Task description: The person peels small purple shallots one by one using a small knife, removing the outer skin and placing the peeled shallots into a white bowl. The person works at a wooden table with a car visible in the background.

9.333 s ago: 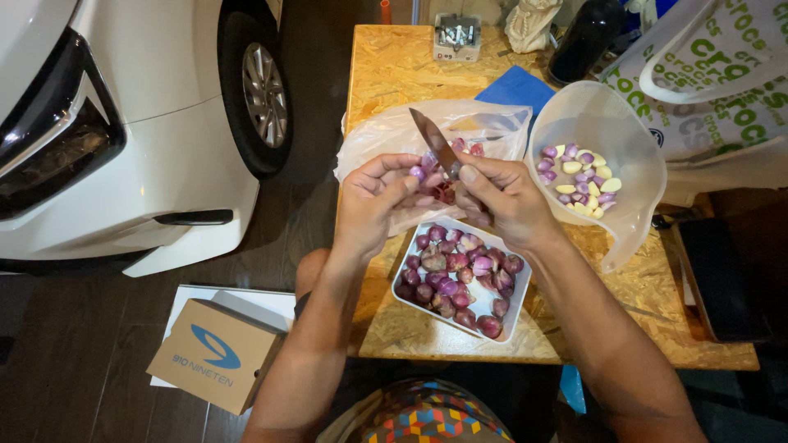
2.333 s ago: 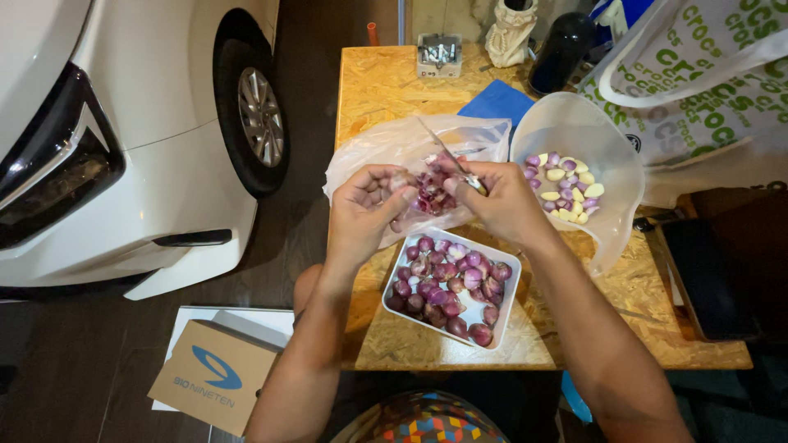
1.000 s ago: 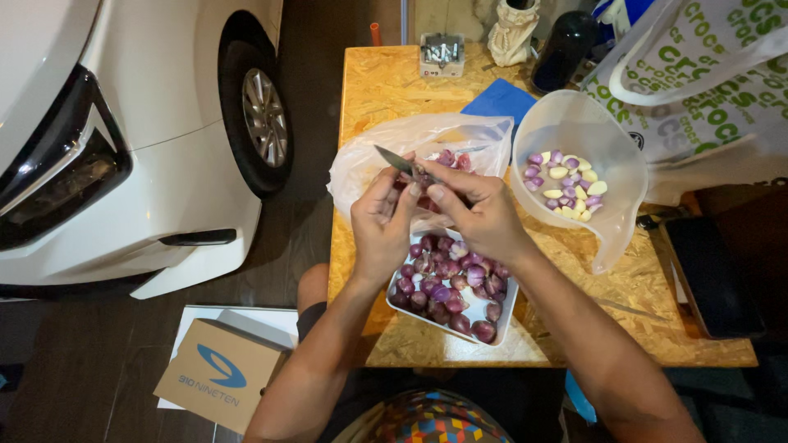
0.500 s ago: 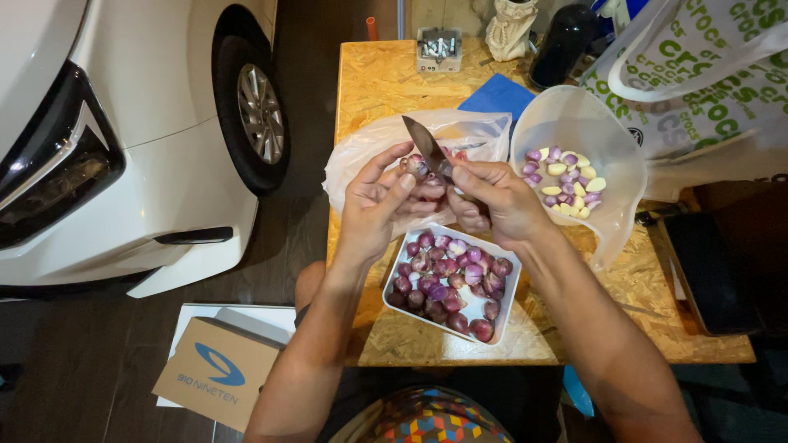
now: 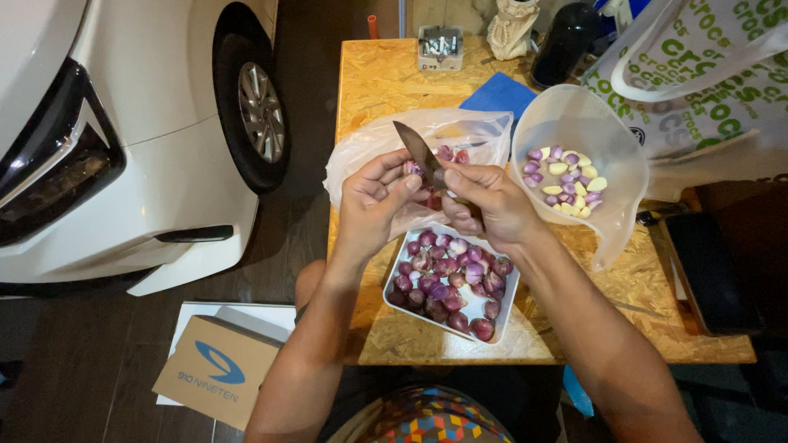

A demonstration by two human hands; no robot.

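My right hand (image 5: 486,205) grips a small knife (image 5: 417,149), its blade pointing up and to the left. My left hand (image 5: 373,201) pinches a small purple shallot (image 5: 413,168) against the blade. Both hands hover above a white rectangular dish (image 5: 509,305) filled with several unpeeled purple shallots (image 5: 447,275). Behind the hands lies a clear plastic bag (image 5: 361,152) with peel scraps. A translucent plastic bowl (image 5: 611,160) to the right, tilted toward me, holds several peeled cloves (image 5: 566,180).
The chipboard table (image 5: 386,82) carries a blue cloth (image 5: 501,92), a small metal box (image 5: 440,46), a black jug (image 5: 566,41) and a printed tote bag (image 5: 706,74). A white car (image 5: 139,139) stands to the left. A cardboard box (image 5: 217,369) lies on the floor.
The hands have stayed over the dish while turning the shallot. The knife blade has tipped slightly and the view has shifted a little.
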